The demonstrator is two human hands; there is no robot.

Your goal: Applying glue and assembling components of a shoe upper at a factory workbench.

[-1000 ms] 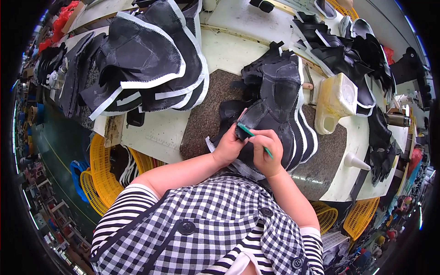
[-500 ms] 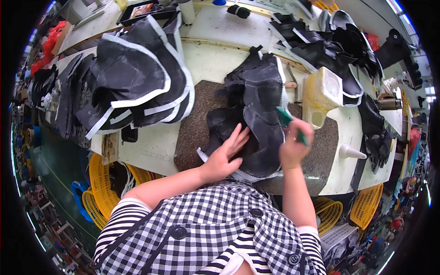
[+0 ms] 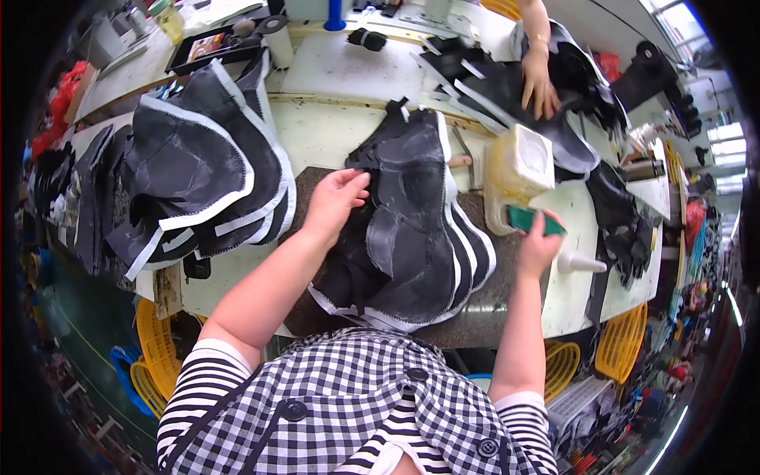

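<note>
A stack of black shoe-upper-like pieces (image 3: 412,237) with white zigzag-stitched edges lies before me. My left hand (image 3: 336,204) is raised at its left edge, thumb and fingers pinched together; what they hold, if anything, is hidden. In my right hand (image 3: 540,247) is a flat green scraper (image 3: 532,219), gripped between thumb and fingers. Its far end reaches the lower opening of a yellowed, glue-smeared plastic container (image 3: 518,170). Beneath the black pieces lies a brown speckled board (image 3: 483,313).
Left of me, more white-edged black pieces (image 3: 186,150) are piled. A co-worker's hand (image 3: 540,83) rests on black pieces (image 3: 499,87) at the far right. Next to my right hand lies a white cone-shaped nozzle (image 3: 582,264). A wooden-handled tool (image 3: 459,161) lies behind the container.
My right hand has moved the green scraper from the black piece to the container. My left hand has lifted off and gone up-left. The black pieces now lie fanned wider; a co-worker's hand has appeared.
</note>
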